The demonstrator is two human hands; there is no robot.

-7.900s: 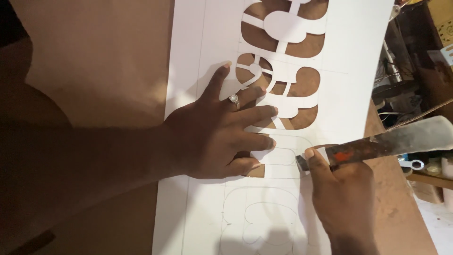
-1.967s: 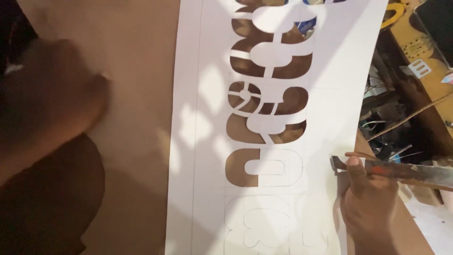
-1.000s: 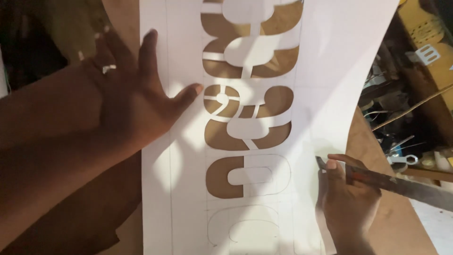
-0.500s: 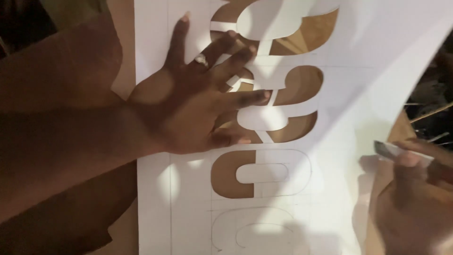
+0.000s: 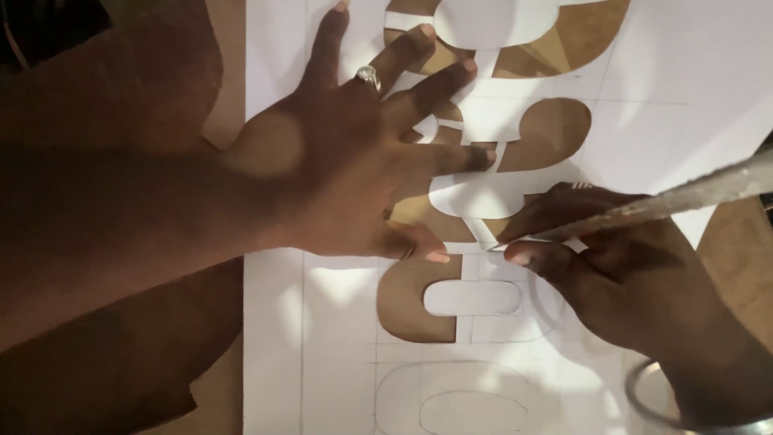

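Observation:
My left hand point(image 5: 354, 161) lies flat with fingers spread on a long white paper sheet point(image 5: 314, 322), pressing it onto the brown board. A ring sits on one finger. Rounded shapes are cut out of the sheet point(image 5: 555, 133), showing brown through the holes; lower shapes are only pencilled. My right hand point(image 5: 620, 274) is closed on a long metal cutting blade point(image 5: 668, 197), its tip touching the paper near a half-cut shape point(image 5: 419, 302), just right of my left thumb.
The brown board point(image 5: 217, 129) shows at the left of the sheet and at the right edge point(image 5: 745, 242). A bangle point(image 5: 644, 403) circles my right wrist at the bottom right. Pencil grid lines run across the paper.
My left hand came from off the sheet and settled flat on the cut shapes. My right hand with the blade moved left, in to the half-cut shape. The view moved closer.

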